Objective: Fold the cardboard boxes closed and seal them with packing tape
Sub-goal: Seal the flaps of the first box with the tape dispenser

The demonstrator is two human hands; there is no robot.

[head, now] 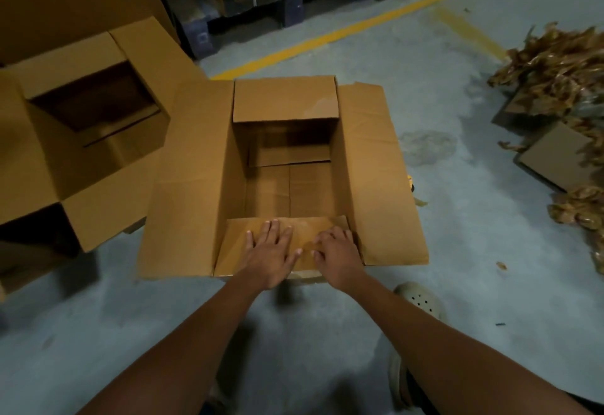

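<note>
An open brown cardboard box (192, 185) stands on the concrete floor in front of me, its two long side flaps spread outward and its inside bare. The far short flap (285, 99) leans up. The near short flap (238, 244) is folded inward over the opening. My left hand (271, 252) lies flat on that flap with fingers spread. My right hand (336, 251) presses on the same flap just to the right, fingers slightly bent. No packing tape shows in this view.
A second open cardboard box (81, 114) sits at the left, touching the first one's left flap. Crumpled brown tape scraps (555, 64) and flat cardboard pieces (552, 156) lie at the right. My shoe (421, 300) is near the box. Stacked cartons and a yellow floor line (343, 32) lie beyond.
</note>
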